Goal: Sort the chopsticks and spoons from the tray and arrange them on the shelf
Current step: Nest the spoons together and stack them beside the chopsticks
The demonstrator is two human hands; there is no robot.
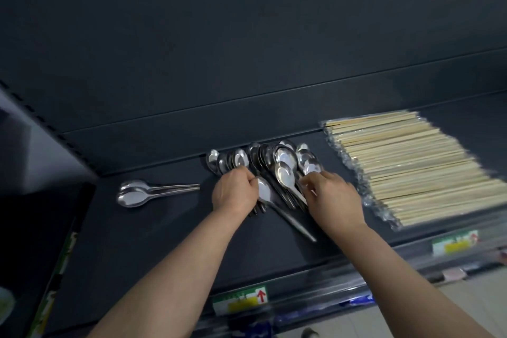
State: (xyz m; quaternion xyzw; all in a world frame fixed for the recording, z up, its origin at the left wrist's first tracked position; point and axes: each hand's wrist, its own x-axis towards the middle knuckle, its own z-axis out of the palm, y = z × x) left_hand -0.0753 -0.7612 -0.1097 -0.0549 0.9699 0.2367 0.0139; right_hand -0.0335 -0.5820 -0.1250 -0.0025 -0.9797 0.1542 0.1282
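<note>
A pile of several steel spoons (285,162) lies in the middle of the dark shelf (170,233), bowls toward the back. My left hand (234,192) grips the left side of the pile, fingers curled over the handles. My right hand (333,196) has its fingers curled on the handles at the pile's right side. One long spoon (277,200) sticks out between my hands toward the front. Two more spoons (140,192) lie apart at the left, handles pointing right. Wrapped wooden chopsticks (411,167) lie in a wide row on the right.
The shelf's back panel (247,35) rises behind the pile. Price labels (241,300) sit on the front rail, with another label (455,243) at the right. A dark box edge (41,255) stands at the left. Pale floor (397,318) shows below.
</note>
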